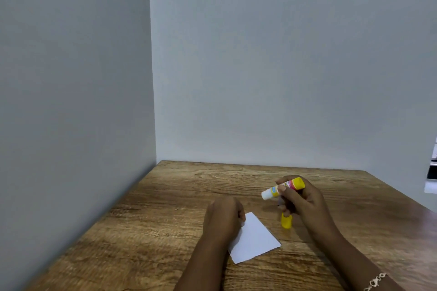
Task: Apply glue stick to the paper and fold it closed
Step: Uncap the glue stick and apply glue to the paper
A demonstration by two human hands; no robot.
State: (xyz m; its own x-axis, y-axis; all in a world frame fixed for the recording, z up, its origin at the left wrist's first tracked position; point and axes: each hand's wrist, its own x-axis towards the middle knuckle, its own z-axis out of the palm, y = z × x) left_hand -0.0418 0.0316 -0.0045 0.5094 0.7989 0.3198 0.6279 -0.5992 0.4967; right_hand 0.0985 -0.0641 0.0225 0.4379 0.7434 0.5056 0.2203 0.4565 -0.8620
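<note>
Paper [254, 237] flat on wooden table [165, 196], far-left corner pinned under curled left hand [223, 216]; glue stick [282, 188] uncapped, pinched in right hand [300, 198] above yellow cap [286, 220]: best lowered white tip first, stroked along one edge, corner kept pinned.

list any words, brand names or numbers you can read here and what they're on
Nothing can be read.
Glue stick, held in the right hand: a label with pink, blue and white patches carries print, too small and blurred to read.
Yellow cap on the table: no marking visible.
Paper, under the left hand: blank white.
Object at the right edge of the picture: cut off, no text visible.
</note>
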